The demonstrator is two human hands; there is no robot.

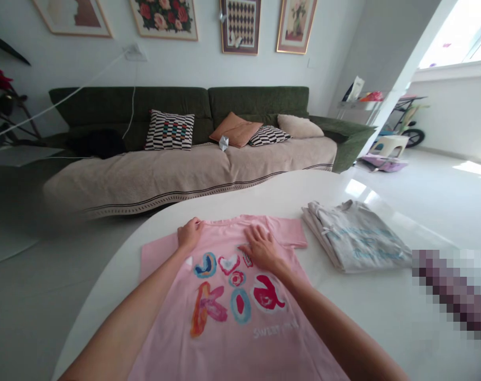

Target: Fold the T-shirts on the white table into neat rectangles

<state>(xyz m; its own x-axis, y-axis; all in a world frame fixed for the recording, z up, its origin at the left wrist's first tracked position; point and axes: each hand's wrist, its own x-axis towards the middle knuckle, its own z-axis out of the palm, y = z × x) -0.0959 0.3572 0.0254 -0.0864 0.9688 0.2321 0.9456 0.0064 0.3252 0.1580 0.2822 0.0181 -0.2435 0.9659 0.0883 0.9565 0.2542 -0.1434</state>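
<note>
A pink T-shirt (240,354) with colourful painted letters lies spread out on the white table, its collar pointing away from me. My left hand (190,234) is closed on the fabric by the collar, at the left shoulder. Flat on the upper chest of the shirt rests my right hand (261,247), fingers spread over the cloth. Both forearms reach across the shirt and cover parts of its sides. To the right sits a folded grey shirt (355,235) with pale blue lettering, apart from both hands.
The white table (367,317) has a rounded edge. A blurred-out purplish patch covers its right side. Behind it stands a green sofa (260,100) with a beige cover and several cushions. A white stool (389,144) is at the far right.
</note>
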